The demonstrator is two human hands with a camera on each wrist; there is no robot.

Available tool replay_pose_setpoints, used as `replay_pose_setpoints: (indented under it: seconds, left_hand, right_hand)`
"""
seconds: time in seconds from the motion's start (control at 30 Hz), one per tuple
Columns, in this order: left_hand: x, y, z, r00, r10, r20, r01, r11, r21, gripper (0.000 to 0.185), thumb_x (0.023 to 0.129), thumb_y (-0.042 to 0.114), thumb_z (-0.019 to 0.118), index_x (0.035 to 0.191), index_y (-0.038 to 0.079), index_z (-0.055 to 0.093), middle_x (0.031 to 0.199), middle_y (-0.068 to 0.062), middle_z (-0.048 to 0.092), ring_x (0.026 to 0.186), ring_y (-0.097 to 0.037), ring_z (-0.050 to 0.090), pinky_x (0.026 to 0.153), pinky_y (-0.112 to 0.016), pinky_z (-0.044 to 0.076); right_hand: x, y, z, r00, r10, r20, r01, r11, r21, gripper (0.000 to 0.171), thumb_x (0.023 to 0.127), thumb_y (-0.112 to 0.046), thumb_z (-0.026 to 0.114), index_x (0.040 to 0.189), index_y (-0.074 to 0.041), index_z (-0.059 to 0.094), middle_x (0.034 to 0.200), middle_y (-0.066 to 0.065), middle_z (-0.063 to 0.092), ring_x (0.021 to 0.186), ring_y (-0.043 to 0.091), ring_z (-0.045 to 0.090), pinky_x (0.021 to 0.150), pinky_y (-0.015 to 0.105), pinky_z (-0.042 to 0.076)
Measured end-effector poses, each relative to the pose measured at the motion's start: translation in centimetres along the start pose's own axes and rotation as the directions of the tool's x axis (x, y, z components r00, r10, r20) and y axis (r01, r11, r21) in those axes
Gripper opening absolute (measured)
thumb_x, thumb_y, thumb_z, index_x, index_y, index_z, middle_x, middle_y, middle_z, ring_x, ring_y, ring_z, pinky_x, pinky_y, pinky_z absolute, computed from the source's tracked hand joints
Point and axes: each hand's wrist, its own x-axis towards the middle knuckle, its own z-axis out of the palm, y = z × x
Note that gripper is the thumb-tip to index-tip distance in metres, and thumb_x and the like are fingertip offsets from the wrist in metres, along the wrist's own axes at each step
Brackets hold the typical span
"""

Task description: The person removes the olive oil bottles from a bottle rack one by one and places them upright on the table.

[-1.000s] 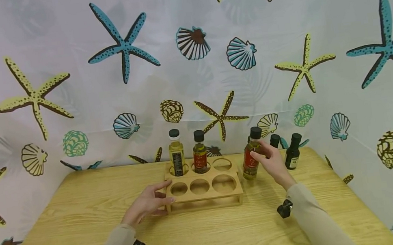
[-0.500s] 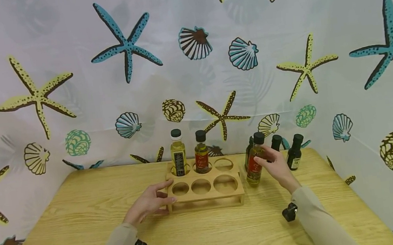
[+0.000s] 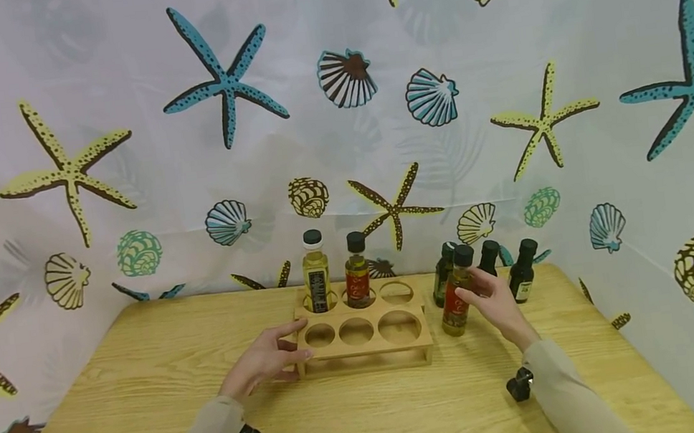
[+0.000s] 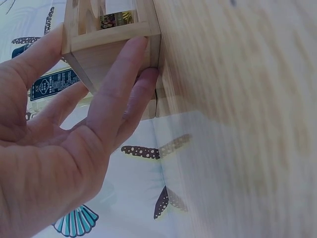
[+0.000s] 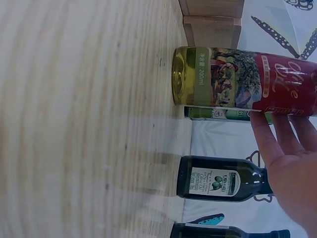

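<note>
My right hand grips a red-labelled oil bottle right of the wooden bottle rack. This bottle has a black cap and stands almost upright, its base close to the tabletop. In the right wrist view, fingertips meet the side of the bottle; the thumb is hidden there. My left hand touches the left end of the rack. The left wrist view has its fingers spread over the end panel. A yellow oil bottle and another red-labelled bottle stand in the rack's back row.
A dark green bottle stands behind the held one. Two more dark bottles stand farther right, one partly behind my hand and one in full view. A patterned cloth encloses the wooden table at the back and sides.
My right hand has moved the red-labelled bottle rightward and toward me, bringing the dark green bottle behind it into view. My left hand stays at the rack; the view shifts slightly.
</note>
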Motion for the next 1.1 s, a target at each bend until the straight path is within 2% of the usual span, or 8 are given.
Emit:
replay_pose_setpoints:
  seconds: [0.3,0.5,0.7,0.77,0.87,1.1]
  left_hand:
    - [0.0,0.0,0.1,1.0,-0.001,0.004,0.001,1.0,-0.003,0.073,0.089,0.019,0.074,0.153,0.019,0.038,0.136,-0.028,0.048,0.116,-0.033,0.058,0.078,-0.042,0.061]
    - [0.1,-0.2,0.2,1.0,0.001,0.003,-0.001,1.0,-0.011,0.072,0.089,0.018,0.074,0.152,0.02,0.04,0.135,-0.028,0.049,0.116,-0.033,0.058,0.078,-0.042,0.061]
    - [0.3,0.0,0.0,1.0,-0.001,-0.001,0.001,1.0,-0.024,0.073,0.089,0.019,0.074,0.153,0.02,0.038,0.134,-0.028,0.049,0.111,-0.03,0.06,0.08,-0.043,0.06]
    - [0.3,0.1,-0.1,1.0,-0.002,0.001,0.002,1.0,-0.027,0.073,0.089,0.019,0.074,0.153,0.02,0.038,0.134,-0.028,0.049,0.11,-0.028,0.061,0.08,-0.044,0.06]
    - [0.2,0.0,-0.2,1.0,0.007,0.012,-0.006,1.0,-0.013,0.074,0.09,0.019,0.073,0.154,0.019,0.036,0.134,-0.029,0.049,0.109,-0.028,0.062,0.08,-0.045,0.06]
    - [-0.1,-0.2,-0.2,1.0,0.013,0.027,-0.012,1.0,-0.015,0.074,0.091,0.019,0.072,0.154,0.018,0.035,0.135,-0.03,0.048,0.11,-0.029,0.062,0.081,-0.046,0.06]
  right_hand:
    - [-0.3,0.4,-0.1,1.0,-0.003,-0.012,0.003,1.0,-0.013,0.062,0.095,-0.029,0.067,0.148,-0.007,0.043,0.141,0.021,0.053,0.129,0.037,0.051,0.108,0.056,0.042]
    - [-0.5,0.4,-0.2,1.0,0.03,-0.006,-0.03,0.999,-0.032,0.065,0.096,-0.032,0.064,0.151,-0.008,0.038,0.147,0.022,0.047,0.134,0.039,0.046,0.109,0.058,0.04]
    - [-0.5,0.0,-0.2,0.997,0.073,-0.003,-0.073,0.997,-0.039,0.071,0.098,-0.034,0.062,0.155,-0.008,0.029,0.154,0.021,0.037,0.141,0.039,0.037,0.113,0.057,0.035]
    - [-0.9,-1.2,-0.2,0.997,0.082,0.003,-0.081,0.996,-0.045,0.07,0.099,-0.031,0.06,0.155,-0.005,0.027,0.154,0.024,0.036,0.141,0.04,0.037,0.113,0.057,0.035]
    - [-1.0,-1.6,-0.2,0.996,0.092,0.021,-0.091,0.995,-0.04,0.068,0.1,-0.027,0.059,0.155,-0.003,0.026,0.153,0.025,0.037,0.141,0.04,0.037,0.113,0.057,0.035]
    - [-0.9,-0.2,-0.1,0.995,0.101,0.015,-0.1,0.993,-0.059,0.071,0.099,-0.032,0.059,0.156,-0.006,0.026,0.154,0.022,0.036,0.141,0.039,0.036,0.114,0.056,0.034]
